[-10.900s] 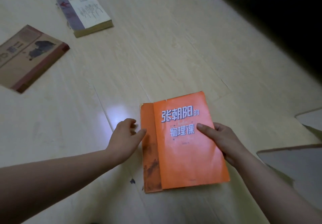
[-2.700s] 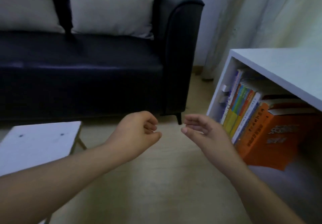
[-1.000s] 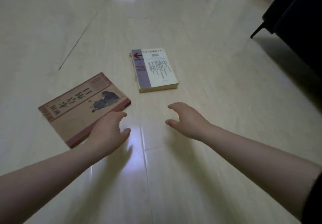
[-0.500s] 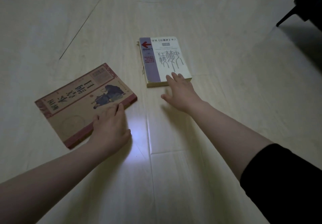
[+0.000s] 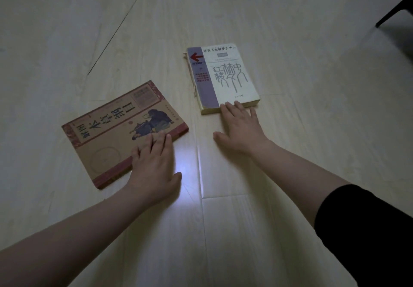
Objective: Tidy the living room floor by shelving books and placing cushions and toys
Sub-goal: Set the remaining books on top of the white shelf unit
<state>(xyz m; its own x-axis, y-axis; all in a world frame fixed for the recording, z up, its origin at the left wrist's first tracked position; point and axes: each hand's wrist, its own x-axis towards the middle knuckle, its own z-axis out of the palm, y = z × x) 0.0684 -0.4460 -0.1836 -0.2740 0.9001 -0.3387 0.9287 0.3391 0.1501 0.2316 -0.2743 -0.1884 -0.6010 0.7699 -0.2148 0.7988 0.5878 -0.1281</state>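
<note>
Two books lie flat on the pale wooden floor. A brown book (image 5: 116,128) with a dark red spine edge lies at the left, turned at an angle. My left hand (image 5: 154,166) rests flat with its fingertips on that book's near right edge, fingers apart. A thick white book (image 5: 225,76) with a purple strip and red arrow lies to the right. My right hand (image 5: 240,128) is spread on the floor with its fingertips touching the white book's near edge. Neither book is lifted.
A black sofa leg (image 5: 393,12) and the sofa's shadow stand at the upper right corner. Light floorboards (image 5: 223,219) stretch all around the books, with a bright reflection between my two hands.
Both hands stay nearly where they were half a second ago: the left on the brown book's edge, the right at the white book's near edge. The view has shifted slightly.
</note>
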